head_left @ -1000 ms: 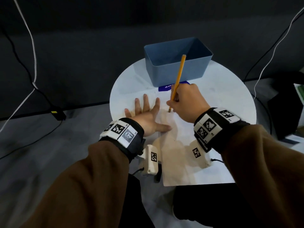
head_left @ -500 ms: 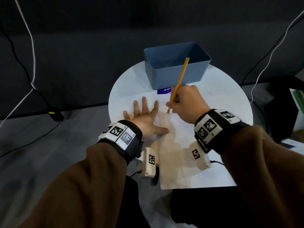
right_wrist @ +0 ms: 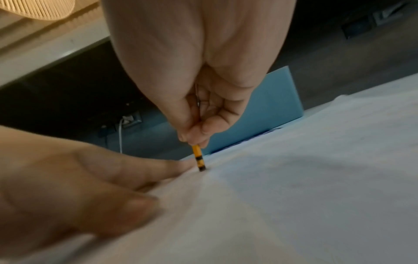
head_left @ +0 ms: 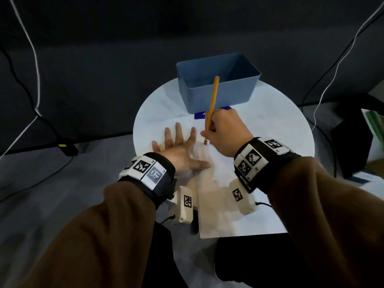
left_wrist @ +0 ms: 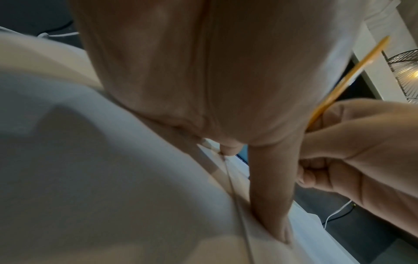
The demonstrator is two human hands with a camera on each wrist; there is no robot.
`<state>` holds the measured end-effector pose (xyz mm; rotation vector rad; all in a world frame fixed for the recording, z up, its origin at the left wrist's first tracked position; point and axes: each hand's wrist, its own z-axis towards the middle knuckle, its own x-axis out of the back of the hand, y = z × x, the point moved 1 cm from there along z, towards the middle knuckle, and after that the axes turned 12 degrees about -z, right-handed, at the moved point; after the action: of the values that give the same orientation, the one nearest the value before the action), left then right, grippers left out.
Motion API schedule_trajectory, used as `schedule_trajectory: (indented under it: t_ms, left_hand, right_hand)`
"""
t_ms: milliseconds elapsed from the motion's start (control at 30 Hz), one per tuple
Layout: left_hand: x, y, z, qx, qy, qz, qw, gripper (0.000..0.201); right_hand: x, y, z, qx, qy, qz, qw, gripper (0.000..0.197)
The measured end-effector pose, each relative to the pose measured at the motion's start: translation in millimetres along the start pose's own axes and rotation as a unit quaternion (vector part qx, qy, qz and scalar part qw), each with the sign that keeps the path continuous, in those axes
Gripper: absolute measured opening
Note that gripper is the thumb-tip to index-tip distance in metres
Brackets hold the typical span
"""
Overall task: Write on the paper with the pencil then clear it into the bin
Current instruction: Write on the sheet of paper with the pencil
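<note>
A white sheet of paper [head_left: 224,217] lies on the round white table [head_left: 276,129], its near edge hanging past the table. My left hand [head_left: 176,146] lies flat with spread fingers on the paper's left part, holding it down. My right hand [head_left: 224,132] grips a yellow pencil [head_left: 212,104] nearly upright, its lower end touching the paper just right of my left index finger. In the right wrist view the pencil [right_wrist: 198,157] stands on the paper [right_wrist: 294,196] below my pinching fingertips. The blue bin [head_left: 218,84] stands open and empty at the table's far side.
A dark blue label [head_left: 200,115] lies under the bin's front. Cables [head_left: 31,59] run over the grey floor on the left and right. A dark box [head_left: 353,142] stands on the floor to the right.
The pencil has swung from a rightward lean to nearly upright, and its lower end has shifted slightly left on the paper. My left hand stays flat on the sheet.
</note>
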<state>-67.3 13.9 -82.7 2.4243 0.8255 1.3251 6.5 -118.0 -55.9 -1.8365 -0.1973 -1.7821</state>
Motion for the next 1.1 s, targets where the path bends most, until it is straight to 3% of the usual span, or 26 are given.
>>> schedule_trajectory:
  t_ms: [133, 267, 467, 667, 867, 1100]
  left_hand:
    - [-0.1, -3.1, 1.1, -0.004, 0.011, -0.007, 1.0, 0.111]
    - [-1.7, -1.0, 1.3, 0.002, 0.009, 0.017, 1.0, 0.109]
    - [-1.4, -0.9, -1.4, 0.001, 0.011, -0.006, 1.0, 0.11]
    - [-1.6, -2.1, -1.4, -0.001, 0.014, -0.003, 1.0, 0.109]
    - [-1.6, -1.8, -0.4, -0.004, 0.015, -0.013, 1.0, 0.112]
    - [-1.1, -2.4, 0.3, 0.001, 0.014, 0.006, 1.0, 0.109]
  right_hand:
    - [8.8, 18.6, -3.3, -0.059, 0.014, -0.002, 0.998, 0.03]
    - [2.7, 10.4, -7.7, -0.036, 0.013, 0.018, 0.999, 0.024]
    - [11.1, 23.5, -10.2, -0.081, 0.026, -0.005, 0.996, 0.024]
    - [5.9, 5.3, -13.4, -0.036, 0.015, 0.035, 0.999, 0.024]
    - [12.4, 31.3, -18.0, -0.099, 0.033, 0.02, 0.994, 0.024]
    - [9.0, 9.9, -14.9, -0.031, 0.018, 0.025, 0.999, 0.02]
